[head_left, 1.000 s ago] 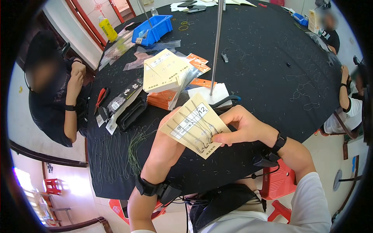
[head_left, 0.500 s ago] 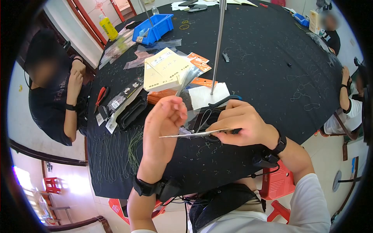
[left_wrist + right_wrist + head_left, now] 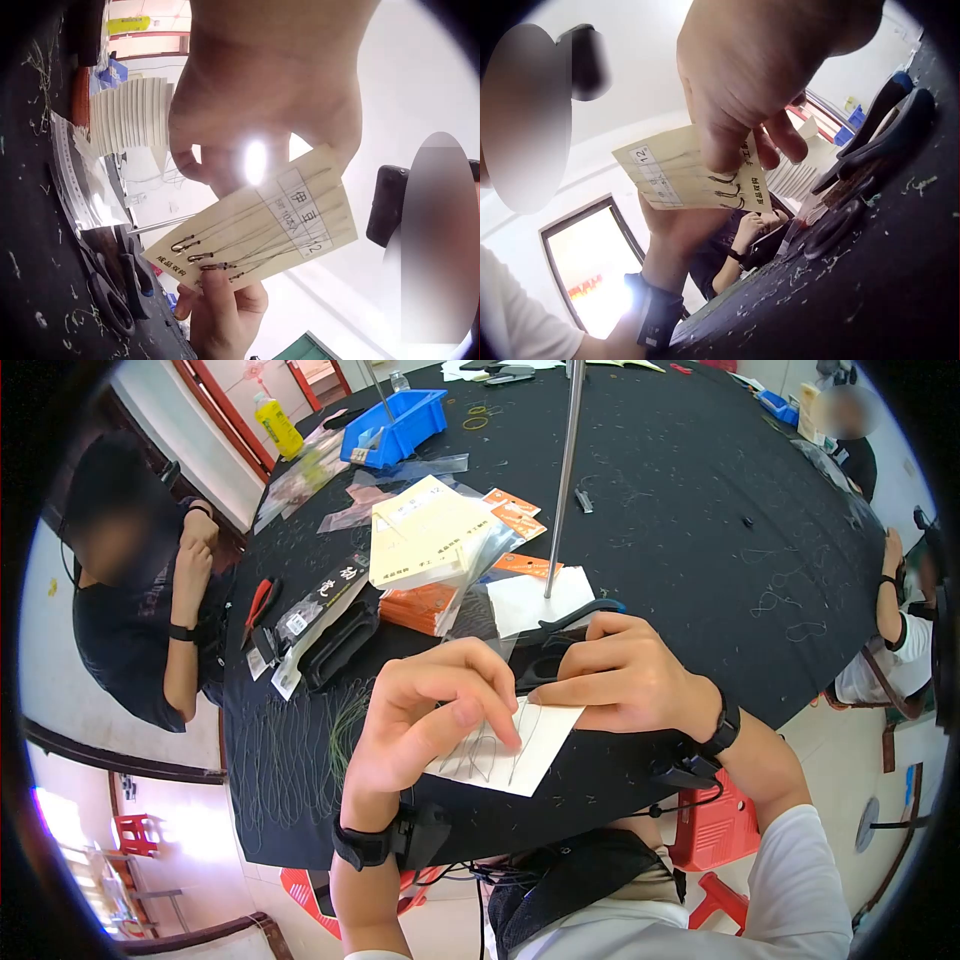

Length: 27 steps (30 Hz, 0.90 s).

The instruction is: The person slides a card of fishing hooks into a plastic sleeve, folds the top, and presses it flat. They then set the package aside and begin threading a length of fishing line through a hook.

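A small card (image 3: 537, 765) of snelled fish hooks is held over the near edge of the table, its white back with thin line loops facing up in the head view. My right hand (image 3: 630, 678) pinches the card at its right edge. On the printed side, the right thumb (image 3: 217, 292) lies by the dark hooks (image 3: 201, 258), seen in the left wrist view. My left hand (image 3: 430, 705) bends over the card's back, index fingertip at the line loops, thumb apart from it. The label (image 3: 654, 176) shows in the right wrist view.
A stack of cream cards (image 3: 420, 535) and orange packets (image 3: 415, 610) lies ahead. Scissors (image 3: 836, 229) and blue-handled pliers (image 3: 585, 617) lie near a metal rod (image 3: 565, 480) on a white base. Green line (image 3: 345, 735) lies left, with red-handled pliers (image 3: 262, 605). A person sits at left.
The card turned from printed face up, through edge-on, to white back up. My left hand came off its left side, lifted with fingers spread, then moved down over the back.
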Motion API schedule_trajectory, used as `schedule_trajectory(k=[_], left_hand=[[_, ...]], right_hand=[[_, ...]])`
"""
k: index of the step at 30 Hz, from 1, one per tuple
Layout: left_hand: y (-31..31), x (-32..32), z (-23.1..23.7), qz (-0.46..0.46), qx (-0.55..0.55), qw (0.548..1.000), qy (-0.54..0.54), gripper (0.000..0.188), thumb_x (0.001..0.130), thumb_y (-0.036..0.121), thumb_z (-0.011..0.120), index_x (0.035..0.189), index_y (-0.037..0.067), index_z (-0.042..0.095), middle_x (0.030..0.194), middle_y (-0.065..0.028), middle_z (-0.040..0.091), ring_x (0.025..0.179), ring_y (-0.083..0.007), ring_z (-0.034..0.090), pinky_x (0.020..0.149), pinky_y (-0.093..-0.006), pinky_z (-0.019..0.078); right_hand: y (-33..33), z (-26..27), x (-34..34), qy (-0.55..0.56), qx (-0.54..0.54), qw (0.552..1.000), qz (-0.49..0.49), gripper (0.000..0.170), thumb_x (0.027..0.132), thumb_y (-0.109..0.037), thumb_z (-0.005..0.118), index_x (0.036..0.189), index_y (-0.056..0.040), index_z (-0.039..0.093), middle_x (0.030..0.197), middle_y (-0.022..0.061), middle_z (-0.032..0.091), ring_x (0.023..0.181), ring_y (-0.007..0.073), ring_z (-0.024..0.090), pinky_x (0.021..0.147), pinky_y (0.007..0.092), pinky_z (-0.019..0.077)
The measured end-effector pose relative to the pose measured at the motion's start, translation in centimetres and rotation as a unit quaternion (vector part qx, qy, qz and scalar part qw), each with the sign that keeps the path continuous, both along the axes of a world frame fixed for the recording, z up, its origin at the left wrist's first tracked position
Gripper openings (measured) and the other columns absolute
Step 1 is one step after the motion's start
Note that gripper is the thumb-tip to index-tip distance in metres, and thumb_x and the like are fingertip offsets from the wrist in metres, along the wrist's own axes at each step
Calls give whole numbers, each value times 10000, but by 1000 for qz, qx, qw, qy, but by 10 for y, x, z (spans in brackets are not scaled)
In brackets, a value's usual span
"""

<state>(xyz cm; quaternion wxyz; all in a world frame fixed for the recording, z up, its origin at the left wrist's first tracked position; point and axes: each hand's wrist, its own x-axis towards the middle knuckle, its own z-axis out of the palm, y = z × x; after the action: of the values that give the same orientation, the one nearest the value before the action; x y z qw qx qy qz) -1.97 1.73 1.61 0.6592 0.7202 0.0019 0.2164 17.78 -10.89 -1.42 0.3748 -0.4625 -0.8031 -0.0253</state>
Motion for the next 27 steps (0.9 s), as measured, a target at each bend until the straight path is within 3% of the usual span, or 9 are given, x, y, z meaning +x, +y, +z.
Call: schedule_trajectory(k=[6, 9, 13, 20, 23, 25, 27], left_hand=[[7, -3, 4, -91, 16, 996, 20, 158, 705, 89, 649, 830, 53, 739, 908, -101, 607, 796, -169, 536, 736, -267, 401], [3, -5, 7, -106, 14, 994, 40, 237, 607, 196, 714, 773, 30, 743, 902, -170, 613, 795, -222, 550, 720, -280, 412], [6, -5, 9, -137, 18, 989, 50, 229, 568, 132, 787, 778, 48, 747, 919, -171, 622, 831, -224, 566, 724, -289, 428], [4, -4, 9, -144, 39, 987, 63, 169, 579, 132, 793, 711, 53, 723, 906, -161, 627, 844, -222, 580, 719, -289, 432], [1, -3, 9, -98, -7, 994, 48, 136, 613, 115, 760, 687, 43, 671, 879, -149, 625, 802, -212, 589, 711, -289, 435], [5, -2, 6, -119, -31, 992, 26, 128, 684, -51, 661, 783, 26, 632, 880, -94, 635, 826, -170, 600, 772, -266, 450], [6, -2, 2, -124, -48, 991, 20, 117, 700, -54, 666, 793, 10, 638, 831, -80, 637, 798, -155, 598, 756, -257, 451]], right_hand=[[0, -1, -1, 9, -1, 1000, 12, 267, 634, -153, 732, 897, -169, 694, 690, -37, 552, 575, 118, 497, 557, 270, 370], [0, -3, -1, 47, -17, 998, 47, 257, 634, -146, 731, 889, -164, 698, 682, -35, 551, 559, 124, 487, 550, 271, 361], [0, -3, -2, 60, -27, 996, 61, 245, 637, -134, 725, 879, -157, 700, 670, -30, 548, 535, 133, 471, 539, 273, 349], [0, -1, -1, 47, -36, 996, 63, 221, 648, -127, 721, 866, -153, 696, 661, -28, 539, 528, 138, 465, 528, 273, 343], [1, -2, -2, 62, -34, 995, 72, 203, 663, -128, 720, 863, -149, 692, 647, -26, 529, 526, 142, 469, 531, 277, 348], [2, -4, -2, 75, -45, 993, 85, 195, 675, -127, 719, 867, -145, 692, 643, -21, 527, 527, 144, 474, 532, 279, 351], [2, -3, -2, 88, -55, 990, 98, 187, 686, -126, 717, 871, -141, 692, 638, -17, 526, 527, 146, 479, 534, 281, 355]])
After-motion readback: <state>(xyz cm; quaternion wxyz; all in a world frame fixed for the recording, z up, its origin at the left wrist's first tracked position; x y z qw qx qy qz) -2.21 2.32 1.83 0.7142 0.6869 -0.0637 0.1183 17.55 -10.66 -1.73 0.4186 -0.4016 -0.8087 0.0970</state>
